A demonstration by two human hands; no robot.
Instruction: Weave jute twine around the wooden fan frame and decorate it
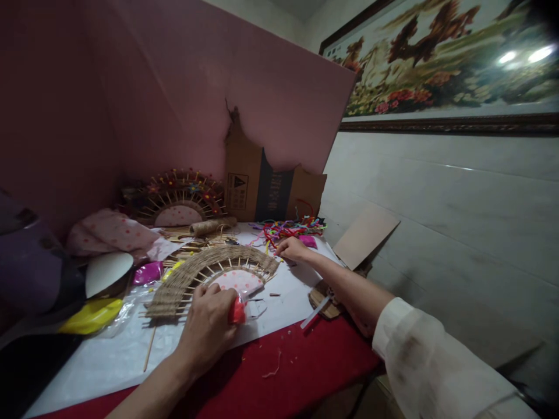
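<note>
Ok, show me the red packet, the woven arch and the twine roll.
Red packet (237,310): head view, on its red filled part.
Woven arch (213,256): head view, on the upper middle of its band.
Twine roll (213,226): head view, midway along its side.

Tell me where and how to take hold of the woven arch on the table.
Probably best by the outer curve of the woven arch, coming from the left: the band is broad there, while thin sticks span its inner gap to the dotted half-disc and look easily bent.
</note>
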